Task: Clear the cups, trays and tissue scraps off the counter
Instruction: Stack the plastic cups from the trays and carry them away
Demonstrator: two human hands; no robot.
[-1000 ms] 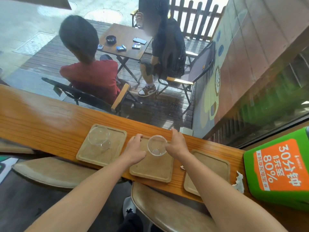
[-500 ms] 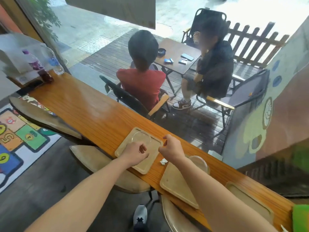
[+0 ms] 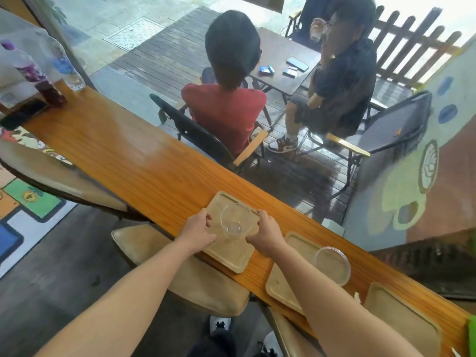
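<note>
In the head view, a long wooden table (image 3: 128, 155) runs along a window. Three pale trays lie on its near end in a row. The left grip (image 3: 198, 229) has its fingers curled over the left edge of the first tray (image 3: 229, 257). The right grip (image 3: 266, 233) holds the right edge of the same tray in the same way. A clear cup (image 3: 235, 221) stands on this tray, between the two grips.

The second tray (image 3: 279, 284) lies just beside, to the right, and carries another clear cup (image 3: 332, 265). A small tissue scrap (image 3: 356, 297) lies on the table between the second tray and the third tray (image 3: 401, 315). At the far end of the table stand some bottles (image 3: 28, 70).
</note>
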